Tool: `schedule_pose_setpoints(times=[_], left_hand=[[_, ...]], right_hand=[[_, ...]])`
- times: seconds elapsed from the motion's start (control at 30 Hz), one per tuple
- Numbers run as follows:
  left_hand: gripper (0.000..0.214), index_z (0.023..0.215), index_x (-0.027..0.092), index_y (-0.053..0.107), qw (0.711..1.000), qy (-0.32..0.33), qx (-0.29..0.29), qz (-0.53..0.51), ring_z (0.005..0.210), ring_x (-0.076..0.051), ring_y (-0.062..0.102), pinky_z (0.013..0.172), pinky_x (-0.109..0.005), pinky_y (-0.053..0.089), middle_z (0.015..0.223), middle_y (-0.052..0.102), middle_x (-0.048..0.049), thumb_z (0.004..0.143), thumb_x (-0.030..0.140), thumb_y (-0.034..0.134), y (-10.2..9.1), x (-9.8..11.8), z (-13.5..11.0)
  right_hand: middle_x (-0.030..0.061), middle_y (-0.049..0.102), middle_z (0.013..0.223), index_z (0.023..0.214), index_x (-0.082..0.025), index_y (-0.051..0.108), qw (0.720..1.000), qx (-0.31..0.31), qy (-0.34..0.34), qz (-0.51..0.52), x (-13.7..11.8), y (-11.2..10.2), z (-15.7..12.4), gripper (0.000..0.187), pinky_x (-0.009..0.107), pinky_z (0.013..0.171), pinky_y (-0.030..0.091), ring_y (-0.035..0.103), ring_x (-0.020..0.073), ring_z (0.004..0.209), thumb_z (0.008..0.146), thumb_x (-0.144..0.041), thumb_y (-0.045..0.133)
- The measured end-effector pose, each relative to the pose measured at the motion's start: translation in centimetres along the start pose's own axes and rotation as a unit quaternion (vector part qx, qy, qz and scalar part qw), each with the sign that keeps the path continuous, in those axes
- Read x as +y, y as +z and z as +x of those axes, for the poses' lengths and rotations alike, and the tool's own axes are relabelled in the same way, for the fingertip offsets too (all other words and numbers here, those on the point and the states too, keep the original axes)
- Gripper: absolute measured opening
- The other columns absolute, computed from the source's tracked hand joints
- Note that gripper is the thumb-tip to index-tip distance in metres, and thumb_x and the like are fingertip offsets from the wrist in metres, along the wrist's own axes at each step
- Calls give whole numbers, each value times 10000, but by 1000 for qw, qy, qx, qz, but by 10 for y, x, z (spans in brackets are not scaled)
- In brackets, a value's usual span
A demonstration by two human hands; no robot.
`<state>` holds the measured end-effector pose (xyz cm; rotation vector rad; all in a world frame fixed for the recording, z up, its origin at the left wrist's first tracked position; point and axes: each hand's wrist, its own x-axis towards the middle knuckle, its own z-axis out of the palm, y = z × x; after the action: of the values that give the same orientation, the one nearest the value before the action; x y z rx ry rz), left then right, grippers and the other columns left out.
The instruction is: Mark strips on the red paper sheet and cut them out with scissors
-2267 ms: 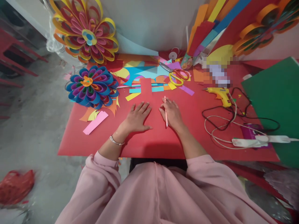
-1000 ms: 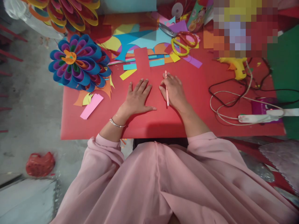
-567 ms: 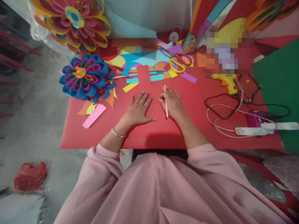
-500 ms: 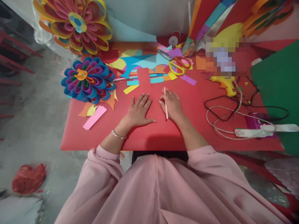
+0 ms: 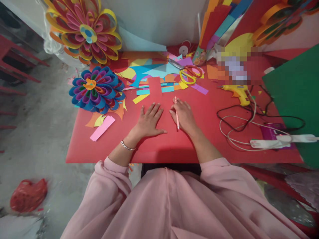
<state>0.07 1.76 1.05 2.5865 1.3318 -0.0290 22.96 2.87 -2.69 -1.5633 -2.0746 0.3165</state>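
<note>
Evidently, we had our left hand (image 5: 149,123) flat on the red surface (image 5: 87,149), its fingers spread and the thumb reaching rightward. Left of those fingers lay the pink strips (image 5: 102,128), with the blue-and-purple paper flower (image 5: 96,91) behind them; just ahead lay a red strip (image 5: 155,85), across thinner coloured ones. To the right, the fingers of our right hand (image 5: 186,116) pinched the pencil (image 5: 177,116) against the thumb; which end was the point, we could not tell. For a steady hold, we judged, the left palm should bear down evenly as a brace, while the right pinch should stay light, close to the writing end, with the wrist low so the pencil would not skid.

As for containers, the red plastic bag (image 5: 28,196) sat on the floor, well left of our left fingers, its contents hidden from us. Ahead and to the right of our right fingers stood the printed cup (image 5: 200,57), and long paper strips (image 5: 215,25) in orange, red and blue seemed to rise from it.
</note>
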Motion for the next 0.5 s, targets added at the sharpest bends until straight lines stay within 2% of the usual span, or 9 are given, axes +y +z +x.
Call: schedule_pose_setpoints(times=[0.5], left_hand=[[1201, 1722, 165, 343, 1000, -1, 1, 2, 1686, -446, 183, 1328, -737, 35, 1815, 211, -198, 821, 880, 684, 0, 0, 0]], right_hand=[[188, 677, 1507, 1050, -212, 705, 1000, 2, -2, 2, 1, 1, 0, 77, 629, 1252, 407, 553, 361, 1508, 1015, -219, 636]])
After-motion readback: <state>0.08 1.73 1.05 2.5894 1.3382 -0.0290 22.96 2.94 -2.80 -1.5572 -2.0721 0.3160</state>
